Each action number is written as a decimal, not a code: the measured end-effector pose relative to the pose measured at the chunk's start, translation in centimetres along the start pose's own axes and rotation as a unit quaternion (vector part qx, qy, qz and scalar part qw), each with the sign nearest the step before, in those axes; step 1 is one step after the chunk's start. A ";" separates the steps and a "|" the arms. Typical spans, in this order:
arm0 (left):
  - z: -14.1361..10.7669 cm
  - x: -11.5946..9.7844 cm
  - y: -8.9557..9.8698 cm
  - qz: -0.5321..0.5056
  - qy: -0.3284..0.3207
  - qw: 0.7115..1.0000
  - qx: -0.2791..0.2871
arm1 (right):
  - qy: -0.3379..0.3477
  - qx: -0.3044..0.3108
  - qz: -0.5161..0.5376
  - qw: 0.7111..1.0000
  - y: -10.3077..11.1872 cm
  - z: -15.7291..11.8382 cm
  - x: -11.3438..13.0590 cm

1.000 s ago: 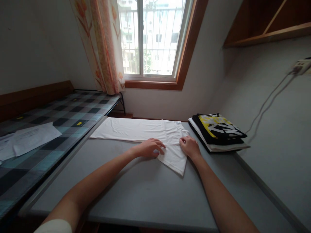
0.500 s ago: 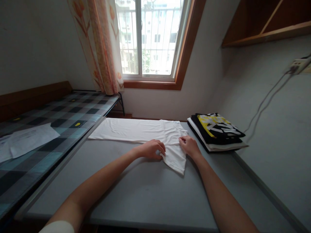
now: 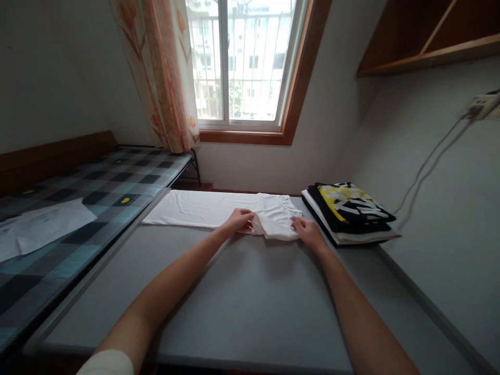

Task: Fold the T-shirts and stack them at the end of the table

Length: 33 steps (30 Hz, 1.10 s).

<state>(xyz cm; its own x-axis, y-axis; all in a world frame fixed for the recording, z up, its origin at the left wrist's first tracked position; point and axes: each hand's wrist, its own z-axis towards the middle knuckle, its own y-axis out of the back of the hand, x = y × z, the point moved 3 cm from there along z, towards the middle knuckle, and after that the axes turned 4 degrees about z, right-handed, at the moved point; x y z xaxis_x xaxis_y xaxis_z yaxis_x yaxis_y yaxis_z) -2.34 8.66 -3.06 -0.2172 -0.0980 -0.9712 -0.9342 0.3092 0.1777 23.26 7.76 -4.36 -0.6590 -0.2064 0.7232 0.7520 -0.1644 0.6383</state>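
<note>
A white T-shirt [image 3: 211, 207] lies in a long folded strip across the far part of the grey table [image 3: 234, 302]. At its right end the sleeve is being turned back over the body. My left hand [image 3: 240, 221] pinches the sleeve's near edge, and a raised fold of cloth shows beside the fingertips. At the shirt's right end, near the collar, my right hand [image 3: 308, 232] has its fingers closed on the cloth. Part of the near edge is hidden behind my left hand.
Right of the shirt sits a stack of folded clothes [image 3: 347, 213], black with a yellow and white print on top. A checked bed [image 3: 128, 177] with papers [image 3: 50, 224] on it runs along the left. A window [image 3: 246, 67] and a curtain [image 3: 164, 78] are behind.
The sleeve that hung toward me has been lifted and folded away from me onto the shirt. My left hand moved farther away and slightly left with it; my right hand barely shifted.
</note>
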 end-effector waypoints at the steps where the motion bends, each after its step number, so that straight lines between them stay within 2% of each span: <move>1: 0.3 0.2 0.5 -0.031 0.017 0.999 -0.039 | -0.006 -0.019 0.008 1.000 0.1 0.0 -0.1; 4: 0.6 0.4 1.5 -0.061 0.018 0.995 -0.072 | -0.001 -0.052 0.011 0.999 0.0 0.0 0.0; 9: 0.7 0.5 2.0 0.060 0.002 0.997 -0.038 | 0.067 -0.024 -0.017 0.997 -1.3 -0.3 0.7; 14: 0.5 0.3 1.1 0.181 -0.149 0.972 0.016 | 0.143 0.004 -0.068 0.987 -2.6 -0.8 1.7; 17: 0.3 0.3 0.4 0.223 -0.191 0.954 0.058 | 0.144 0.025 -0.093 0.985 -3.0 -0.8 2.1; 23: 0.7 0.5 0.4 0.162 -0.179 0.969 0.043 | 0.083 0.047 -0.122 0.988 -3.6 -0.4 1.6; 26: 0.9 0.7 1.0 0.120 -0.159 0.980 -0.022 | 0.055 0.032 -0.120 0.991 -3.8 0.0 0.9; 29: 0.9 1.0 1.5 0.117 -0.102 0.985 -0.074 | 0.047 -0.003 -0.099 0.994 -3.7 0.3 0.3; 33: 0.7 1.2 1.5 0.080 -0.054 0.994 -0.054 | 0.062 -0.012 -0.075 0.995 -3.3 0.5 0.3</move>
<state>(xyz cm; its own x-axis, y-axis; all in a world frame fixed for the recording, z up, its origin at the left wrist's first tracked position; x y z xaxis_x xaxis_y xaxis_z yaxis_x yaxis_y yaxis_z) -3.78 9.72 -4.04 -0.3383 0.0487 -0.9398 -0.9165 0.2097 0.3407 20.57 8.71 -6.19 -0.7583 -0.2944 0.5816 0.6464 -0.2249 0.7291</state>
